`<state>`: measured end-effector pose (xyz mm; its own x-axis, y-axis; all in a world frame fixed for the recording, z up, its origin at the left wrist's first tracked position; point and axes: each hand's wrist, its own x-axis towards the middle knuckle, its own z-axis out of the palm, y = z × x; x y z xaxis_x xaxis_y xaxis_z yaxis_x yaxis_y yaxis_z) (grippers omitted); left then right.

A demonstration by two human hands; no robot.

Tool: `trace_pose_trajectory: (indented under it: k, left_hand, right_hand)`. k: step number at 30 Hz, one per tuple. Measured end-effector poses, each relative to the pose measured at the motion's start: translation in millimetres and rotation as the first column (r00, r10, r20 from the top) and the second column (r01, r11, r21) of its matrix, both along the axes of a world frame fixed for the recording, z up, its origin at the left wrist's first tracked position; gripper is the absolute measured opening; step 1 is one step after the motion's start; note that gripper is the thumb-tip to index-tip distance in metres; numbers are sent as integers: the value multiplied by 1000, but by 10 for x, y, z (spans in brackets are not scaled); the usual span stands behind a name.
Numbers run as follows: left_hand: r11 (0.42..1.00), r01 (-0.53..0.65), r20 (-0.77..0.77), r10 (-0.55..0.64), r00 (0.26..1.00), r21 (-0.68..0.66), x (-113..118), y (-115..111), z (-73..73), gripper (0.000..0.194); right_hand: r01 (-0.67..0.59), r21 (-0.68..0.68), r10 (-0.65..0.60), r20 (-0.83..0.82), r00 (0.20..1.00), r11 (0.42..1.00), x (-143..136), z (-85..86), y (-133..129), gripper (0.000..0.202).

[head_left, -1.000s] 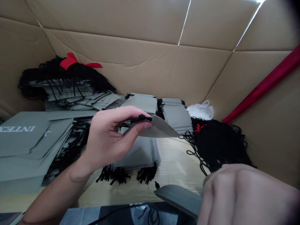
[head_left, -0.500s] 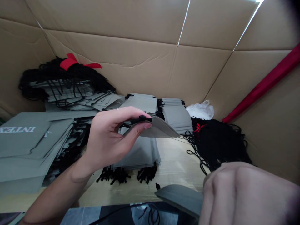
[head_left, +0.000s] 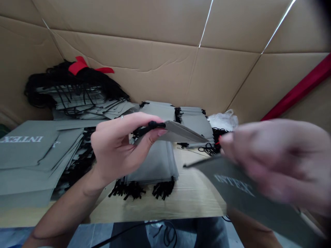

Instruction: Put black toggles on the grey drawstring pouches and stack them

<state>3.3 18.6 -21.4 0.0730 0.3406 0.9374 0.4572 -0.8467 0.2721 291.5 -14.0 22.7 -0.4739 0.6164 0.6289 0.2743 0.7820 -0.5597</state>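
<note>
Left hand (head_left: 116,148) pinches grey fabric (head_left: 183,132) at its black knots (head_left: 155,124), best gripped evenly; right hand (head_left: 279,162), curled nearly closed, grips a printed bag (head_left: 230,189).

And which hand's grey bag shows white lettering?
The lettered bag in the right hand: it reads INTEX, while the blank-looking bag in the left hand shows no lettering.

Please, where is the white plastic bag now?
In the head view, the white plastic bag is right of centre, against the cardboard wall, just right of the far stack of grey pouches.
</note>
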Motion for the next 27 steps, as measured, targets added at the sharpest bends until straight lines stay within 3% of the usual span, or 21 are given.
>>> trace_pose_trajectory:
  k: [1, 4, 5, 6, 7, 9, 12, 13, 15, 18, 21, 27]
  left_hand:
    - [1000, -12, -3, 12, 1000, 26, 7, 0, -5, 22]
    - [1000, -24, -69, 24, 997, 6, 24, 5, -19, 24]
    - [1000, -25, -89, 25, 996, -1, 21, 14, -19, 23]
    - [1000, -26, -103, 25, 994, -3, 9, 28, -14, 22]
    - [1000, -30, -116, 30, 993, -3, -16, 48, -2, 21]
    - [999, -47, -164, 43, 985, -22, -109, 110, 44, 19]
    - [982, -54, -270, 4, 963, -178, -329, 236, 153, 19]
    - [946, -60, -293, -38, 955, -318, -404, 279, 190, 9]
    - [846, -49, -318, -145, 937, -531, -526, 356, 244, 20]
    - [695, -191, -403, -154, 902, -693, -604, 461, 248, 26]
    - [591, -340, -554, -225, 802, -732, -611, 602, 157, 26]
    - [535, -513, -677, -161, 718, -671, -620, 959, -135, 10]
  right_hand:
    - [48, 38, -49, 23, 999, 998, -85, 15, 96, 14]
    - [208, 220, -247, 172, 954, 953, -331, -73, 345, 42]
    - [203, 251, -261, 226, 938, 947, -388, -120, 406, 31]
    - [187, 263, -258, 268, 928, 947, -427, -161, 453, 12]
    - [160, 259, -236, 299, 924, 953, -448, -191, 489, 10]
    - [109, 228, -179, 318, 931, 968, -441, -211, 540, 31]
    - [125, 96, -146, 267, 953, 988, -366, -185, 621, 35]
    - [141, 11, -140, 246, 959, 990, -339, -180, 660, 34]
    - [160, -175, -115, 244, 963, 971, -301, -193, 756, 37]
    - [239, -290, -115, 388, 915, 927, -304, -266, 921, 43]
    - [270, -324, -59, 535, 843, 907, -387, -369, 1074, 45]
    - [251, -440, 140, 684, 716, 862, -688, -656, 1313, 51]
